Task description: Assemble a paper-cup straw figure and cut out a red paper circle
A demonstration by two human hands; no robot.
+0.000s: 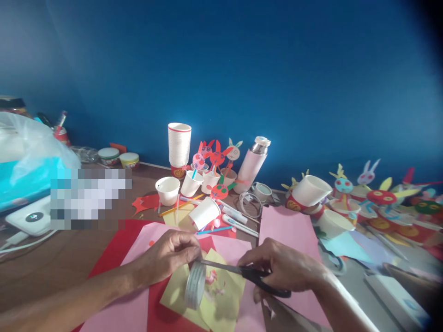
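My left hand [173,253] is closed in a pinch at the top of a roll of tape [195,287], which hangs upright over a yellow paper sheet [224,299]. What exactly the fingertips grip is partly hidden. My right hand [285,265] is wrapped round the black handles of a pair of scissors [254,275]. Their blades point left, with the tips beside my left fingertips and the top of the roll. Small pinkish paper scraps [212,278] lie on the yellow paper. Pink paper [138,272] and red paper [107,256] are spread underneath.
Behind the hands stand paper cups [205,213], a tall cup stack [179,143], and a tilted pink flask [252,163]. Paper rabbit figures [367,173] in cups crowd the right. A white power bank [31,216] with a cable lies left. A blue wall [221,69] closes the back.
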